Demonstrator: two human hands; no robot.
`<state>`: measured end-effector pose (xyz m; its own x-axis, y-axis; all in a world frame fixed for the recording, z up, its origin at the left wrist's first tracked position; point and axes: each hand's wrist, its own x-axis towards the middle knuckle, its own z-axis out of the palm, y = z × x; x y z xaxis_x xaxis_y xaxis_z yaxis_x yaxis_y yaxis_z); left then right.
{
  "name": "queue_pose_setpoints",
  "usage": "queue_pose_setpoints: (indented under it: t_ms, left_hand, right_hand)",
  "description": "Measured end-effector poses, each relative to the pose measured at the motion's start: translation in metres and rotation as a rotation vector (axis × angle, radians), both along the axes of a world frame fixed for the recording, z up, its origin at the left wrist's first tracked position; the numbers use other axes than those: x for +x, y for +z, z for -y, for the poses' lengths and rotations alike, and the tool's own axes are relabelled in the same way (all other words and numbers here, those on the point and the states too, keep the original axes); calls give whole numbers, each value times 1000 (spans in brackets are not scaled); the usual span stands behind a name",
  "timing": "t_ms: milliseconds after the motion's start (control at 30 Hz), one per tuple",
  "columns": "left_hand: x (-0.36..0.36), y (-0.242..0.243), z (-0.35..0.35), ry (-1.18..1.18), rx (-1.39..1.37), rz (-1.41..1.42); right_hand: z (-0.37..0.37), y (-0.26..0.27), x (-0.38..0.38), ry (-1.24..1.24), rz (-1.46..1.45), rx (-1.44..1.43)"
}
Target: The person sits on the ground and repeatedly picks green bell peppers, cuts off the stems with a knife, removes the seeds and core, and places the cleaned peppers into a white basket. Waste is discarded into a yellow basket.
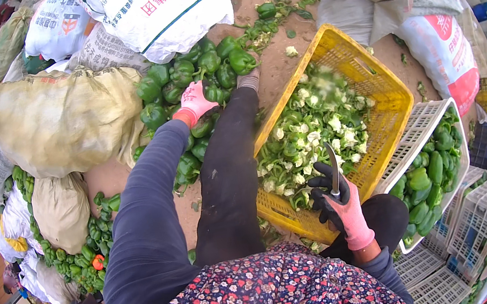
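Observation:
My left hand [193, 103], in a pink glove, reaches onto a heap of green bell peppers [207, 63] on the ground. Its thumb is apart from the fingers and it touches the peppers. Whether it grips one is hidden by the back of the hand. In my right hand [346, 212], gloved in pink and black, is a knife with a short curved blade [334, 166], pointing upward. That hand is over the near edge of a tilted yellow plastic crate [386, 97], which holds many cut green pepper stems with pale cores [312, 137].
A white plastic crate [414, 126] of green peppers stands at right, with more crates [479, 216] behind it. Woven sacks [64, 122] surround the heap on the left and top. My outstretched leg [229, 182] lies between heap and yellow crate. Loose leaves [263, 31] litter the ground.

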<state>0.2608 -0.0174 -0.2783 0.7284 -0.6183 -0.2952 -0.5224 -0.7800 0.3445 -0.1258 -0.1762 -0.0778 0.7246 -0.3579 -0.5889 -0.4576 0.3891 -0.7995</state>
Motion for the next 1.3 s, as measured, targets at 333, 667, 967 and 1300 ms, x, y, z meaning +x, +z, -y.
queue_pose_setpoints:
  t_ms: [333,667,967,1300]
  left_hand:
    - [-110,247,23,-420,-781,122]
    - [-198,258,34,13,-1171,-607]
    - [-292,292,25,-293,-877,-985]
    - [-345,301,30,-217,-777,-1086]
  right_hand:
    - [-18,28,109,62,411,-697]
    - [-78,33,-59,261,-116,-464]
    - [-23,93,-79,-11,384,-818]
    - [-37,90,-121,-208,423,-343]
